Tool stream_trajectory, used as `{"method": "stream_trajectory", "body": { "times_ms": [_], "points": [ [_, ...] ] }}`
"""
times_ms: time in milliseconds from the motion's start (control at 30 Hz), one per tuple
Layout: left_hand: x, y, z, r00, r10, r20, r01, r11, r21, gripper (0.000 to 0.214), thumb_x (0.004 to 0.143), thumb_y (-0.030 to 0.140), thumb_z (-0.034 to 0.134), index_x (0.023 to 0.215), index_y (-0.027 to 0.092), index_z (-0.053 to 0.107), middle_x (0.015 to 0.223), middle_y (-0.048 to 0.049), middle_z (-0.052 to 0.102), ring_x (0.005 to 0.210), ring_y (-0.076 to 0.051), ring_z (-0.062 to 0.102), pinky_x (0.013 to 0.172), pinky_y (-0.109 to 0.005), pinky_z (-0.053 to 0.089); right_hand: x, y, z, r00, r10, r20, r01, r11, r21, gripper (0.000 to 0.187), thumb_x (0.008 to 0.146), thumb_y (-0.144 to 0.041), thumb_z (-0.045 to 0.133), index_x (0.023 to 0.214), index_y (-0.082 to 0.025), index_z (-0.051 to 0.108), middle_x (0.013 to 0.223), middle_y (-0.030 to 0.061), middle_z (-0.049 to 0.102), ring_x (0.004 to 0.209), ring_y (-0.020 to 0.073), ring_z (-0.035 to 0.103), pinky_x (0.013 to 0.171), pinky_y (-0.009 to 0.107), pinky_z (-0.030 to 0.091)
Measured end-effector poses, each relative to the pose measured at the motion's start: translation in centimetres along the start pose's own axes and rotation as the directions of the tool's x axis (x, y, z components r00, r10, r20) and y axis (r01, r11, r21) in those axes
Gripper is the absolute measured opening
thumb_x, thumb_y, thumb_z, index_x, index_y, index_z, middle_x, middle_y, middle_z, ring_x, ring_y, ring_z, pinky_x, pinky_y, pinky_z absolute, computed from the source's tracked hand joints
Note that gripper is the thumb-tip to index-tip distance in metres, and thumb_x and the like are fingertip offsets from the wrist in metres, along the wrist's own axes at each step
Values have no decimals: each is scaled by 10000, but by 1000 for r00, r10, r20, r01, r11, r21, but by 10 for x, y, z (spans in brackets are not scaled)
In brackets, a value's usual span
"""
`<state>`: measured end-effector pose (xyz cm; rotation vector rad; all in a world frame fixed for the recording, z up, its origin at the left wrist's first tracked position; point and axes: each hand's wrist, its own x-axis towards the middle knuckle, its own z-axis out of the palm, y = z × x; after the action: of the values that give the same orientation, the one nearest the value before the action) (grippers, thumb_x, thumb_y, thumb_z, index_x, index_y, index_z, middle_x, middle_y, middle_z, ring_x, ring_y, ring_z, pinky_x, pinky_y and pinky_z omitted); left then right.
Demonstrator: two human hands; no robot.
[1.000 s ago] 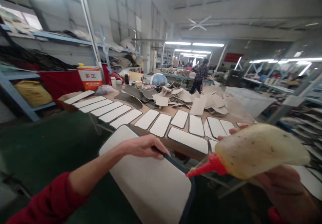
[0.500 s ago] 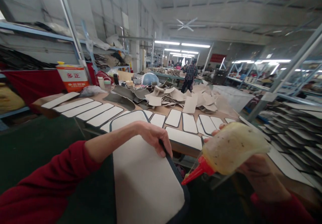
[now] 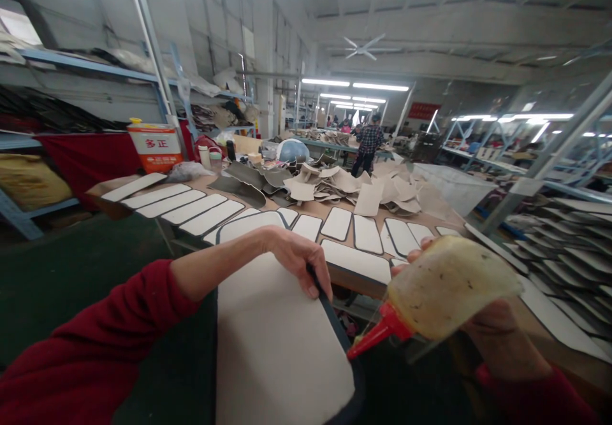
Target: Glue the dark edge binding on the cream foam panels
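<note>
A large off-white panel with a dark edge [image 3: 282, 342] slants towards me in the foreground. My left hand [image 3: 299, 260] is closed over its right edge, fingers and thumb pinching the dark border. In my right hand [image 3: 492, 320] is a cloudy, yellowish squeeze bottle [image 3: 449, 288] with a red nozzle [image 3: 382, 331], tipped down to the left. The nozzle's tip is at the panel's dark right edge, just below my left hand; whether glue comes out I cannot tell. Part of my right hand is hidden behind the bottle.
Behind the panel is a table [image 3: 347, 281] bearing several smaller dark-edged panels [image 3: 366, 234]. Farther back lie heaped beige pieces [image 3: 329, 183] and grey sheets [image 3: 243, 183]. An orange-and-white can [image 3: 157, 148] stands left. Stacked panels [image 3: 568, 253] fill the right. A person [image 3: 368, 144] stands beyond.
The whole view has shifted slightly, so the scene sits a little further right. Both hands keep their holds, and the nozzle stays at the panel's edge.
</note>
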<state>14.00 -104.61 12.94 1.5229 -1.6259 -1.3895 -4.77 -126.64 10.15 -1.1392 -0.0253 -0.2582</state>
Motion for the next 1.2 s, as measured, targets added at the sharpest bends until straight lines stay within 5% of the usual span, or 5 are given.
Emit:
{"method": "stream_trajectory", "body": {
  "times_ms": [133, 300, 667, 900, 1200],
  "points": [
    [-3, 1, 5, 1000, -7, -19, 7, 1000, -5, 348, 708, 408, 869, 939, 148, 845, 901, -42, 801, 922, -239, 728, 834, -232, 541, -3, 2, -4, 1000, -9, 4, 9, 1000, -2, 485, 608, -549, 929, 968, -268, 764, 944, 71, 739, 901, 271, 729, 863, 393, 569],
    [-6, 1, 8, 999, -10, -52, 10, 1000, -2, 392, 686, 436, 882, 963, 160, 843, 919, -38, 803, 925, -241, 733, 840, -232, 544, -4, 4, -12, 993, -78, 88, 83, 996, -44, 529, 561, -544, 931, 995, -283, 776, 949, 113, 740, 915, 410, 720, 785, 547, 609],
    [-20, -15, 4, 993, 17, -121, -12, 999, 36, 324, 772, 290, 824, 1066, 155, 818, 1017, -45, 799, 978, -223, 720, 863, -227, 537, -23, 6, -3, 988, -95, -122, 88, 994, -65, 597, 464, -585, 968, 964, -331, 763, 967, 32, 739, 874, 263, 732, 828, 348, 589],
    [-24, -18, 3, 991, 24, -130, -20, 999, 31, 338, 772, 313, 831, 1062, 141, 817, 999, -56, 800, 957, -228, 723, 863, -238, 543, -20, 11, -12, 983, -155, -95, 148, 985, -84, 642, 439, -462, 1009, 1014, -349, 748, 997, 31, 751, 887, 263, 736, 818, 351, 591],
    [-19, -18, 1, 994, 95, -48, -92, 993, 69, 352, 805, 317, 796, 1088, 109, 807, 1012, -64, 793, 957, -222, 710, 837, -222, 534, -17, 8, 13, 982, -90, -168, 80, 995, -66, 668, 402, -509, 1007, 995, -344, 747, 979, 27, 747, 913, 304, 735, 835, 435, 597]
  ]
}}
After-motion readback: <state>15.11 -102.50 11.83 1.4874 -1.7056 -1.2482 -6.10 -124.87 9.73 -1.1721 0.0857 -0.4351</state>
